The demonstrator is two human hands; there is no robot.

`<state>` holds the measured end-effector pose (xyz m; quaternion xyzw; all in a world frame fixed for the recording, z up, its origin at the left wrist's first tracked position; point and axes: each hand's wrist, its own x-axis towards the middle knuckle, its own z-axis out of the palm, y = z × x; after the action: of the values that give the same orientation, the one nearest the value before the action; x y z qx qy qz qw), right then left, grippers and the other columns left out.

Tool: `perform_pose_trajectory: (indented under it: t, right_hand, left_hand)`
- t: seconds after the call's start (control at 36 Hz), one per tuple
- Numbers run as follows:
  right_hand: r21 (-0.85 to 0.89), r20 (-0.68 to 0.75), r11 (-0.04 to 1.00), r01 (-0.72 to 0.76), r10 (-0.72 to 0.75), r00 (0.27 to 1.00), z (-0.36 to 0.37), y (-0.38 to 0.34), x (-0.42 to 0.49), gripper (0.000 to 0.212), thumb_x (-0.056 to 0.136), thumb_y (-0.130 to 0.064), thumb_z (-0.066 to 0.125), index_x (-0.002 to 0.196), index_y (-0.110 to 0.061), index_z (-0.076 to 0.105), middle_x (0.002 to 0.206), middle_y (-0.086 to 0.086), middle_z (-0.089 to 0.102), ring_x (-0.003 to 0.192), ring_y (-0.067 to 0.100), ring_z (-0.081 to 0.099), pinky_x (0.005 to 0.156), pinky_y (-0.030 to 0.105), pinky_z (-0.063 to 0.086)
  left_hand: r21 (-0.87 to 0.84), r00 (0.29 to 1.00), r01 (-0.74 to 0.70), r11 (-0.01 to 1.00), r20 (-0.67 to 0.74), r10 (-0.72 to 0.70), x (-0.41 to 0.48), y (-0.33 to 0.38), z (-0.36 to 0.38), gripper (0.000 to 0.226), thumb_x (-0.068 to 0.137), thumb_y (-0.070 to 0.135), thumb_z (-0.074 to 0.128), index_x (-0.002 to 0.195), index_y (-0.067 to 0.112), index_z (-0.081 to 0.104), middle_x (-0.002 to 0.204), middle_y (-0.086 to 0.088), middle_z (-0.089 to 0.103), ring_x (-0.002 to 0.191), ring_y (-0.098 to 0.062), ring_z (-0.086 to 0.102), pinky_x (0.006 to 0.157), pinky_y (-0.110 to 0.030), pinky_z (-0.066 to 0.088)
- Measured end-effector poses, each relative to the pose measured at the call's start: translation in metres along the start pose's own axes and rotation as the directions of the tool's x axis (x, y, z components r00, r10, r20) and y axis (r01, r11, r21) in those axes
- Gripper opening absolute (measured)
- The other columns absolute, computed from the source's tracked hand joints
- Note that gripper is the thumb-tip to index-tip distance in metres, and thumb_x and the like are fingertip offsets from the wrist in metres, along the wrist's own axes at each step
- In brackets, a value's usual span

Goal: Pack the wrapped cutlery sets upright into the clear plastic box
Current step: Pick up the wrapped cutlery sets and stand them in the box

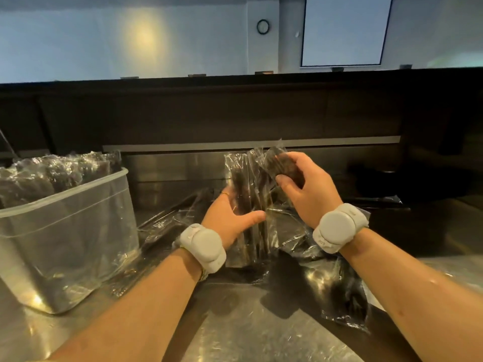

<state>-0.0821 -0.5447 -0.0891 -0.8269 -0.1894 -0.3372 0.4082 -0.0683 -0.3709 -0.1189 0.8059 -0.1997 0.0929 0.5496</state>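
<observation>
A clear plastic box (78, 220) stands at the left on the steel counter, with several wrapped cutlery sets (55, 171) upright along its far side. My left hand (230, 218) grips a bundle of wrapped sets (251, 205) held upright at the middle, thumb across its front. My right hand (305, 189) pinches the top of another wrapped set (274, 163) against that bundle. More wrapped sets (337, 293) lie loose on the counter below and to the right of my hands.
The steel counter (235, 322) runs under everything, with a raised steel back ledge (183, 163) behind my hands. A dark wall panel rises beyond it. Loose clear wrappers (167, 218) lie between the box and my left hand.
</observation>
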Motion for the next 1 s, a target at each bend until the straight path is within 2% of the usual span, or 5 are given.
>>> perform_pose_trajectory:
  t: [0.44,0.5,0.58,0.69,1.0]
  right_hand:
    - [0.66,-0.145,0.727,-0.187,0.369,0.918,-0.01,-0.014,0.004,0.009,0.096,-0.027,0.05,0.097,-0.022,0.058,0.091,0.003,0.072,0.073,0.022,0.072,0.065,0.034,0.059]
    - [0.648,-0.133,0.728,-0.222,0.396,0.909,-0.011,-0.011,0.005,0.012,0.098,-0.028,0.047,0.098,-0.02,0.056,0.071,0.0,0.068,0.057,0.018,0.066,0.054,0.028,0.056]
    - [0.614,-0.031,0.723,-0.317,0.423,0.906,-0.004,-0.005,0.006,0.018,0.099,-0.031,0.043,0.093,-0.019,0.054,0.053,-0.003,0.05,0.045,0.013,0.046,0.042,0.024,0.04]
    - [0.669,0.26,0.497,-0.553,0.54,0.8,0.004,-0.013,0.008,0.024,0.095,-0.025,0.039,0.074,-0.014,0.045,0.052,0.0,0.044,0.046,0.014,0.038,0.048,0.027,0.032]
    - [0.59,0.176,0.702,-0.399,0.371,0.912,0.023,-0.009,-0.01,0.011,0.089,-0.014,0.062,0.098,-0.018,0.068,0.097,0.01,0.072,0.092,0.025,0.069,0.088,0.044,0.054]
  left_hand:
    - [-0.158,0.971,-0.01,0.987,-0.236,-0.028,0.012,0.003,-0.008,0.018,0.082,0.015,0.07,0.096,0.018,0.06,0.086,0.008,0.067,0.08,-0.002,0.063,0.07,-0.01,0.051]
    - [-0.325,0.968,0.025,0.946,-0.227,-0.104,0.013,0.005,-0.01,0.04,0.069,0.026,0.076,0.103,0.012,0.062,0.094,-0.007,0.072,0.089,-0.021,0.07,0.083,-0.035,0.057]
    - [-0.481,0.973,0.115,0.869,-0.121,-0.195,0.011,0.007,-0.009,0.049,0.07,0.016,0.074,0.115,0.005,0.058,0.103,-0.02,0.07,0.094,-0.035,0.069,0.087,-0.051,0.054]
    - [-0.436,0.973,0.154,0.886,-0.087,-0.212,0.009,0.002,-0.003,0.014,0.085,-0.004,0.06,0.097,0.003,0.059,0.079,-0.01,0.067,0.072,-0.019,0.069,0.061,-0.026,0.055]
    - [-0.552,0.973,0.225,0.803,0.076,-0.22,-0.003,0.005,0.0,0.03,0.085,-0.003,0.061,0.114,0.002,0.062,0.105,-0.021,0.07,0.096,-0.035,0.068,0.085,-0.051,0.054]
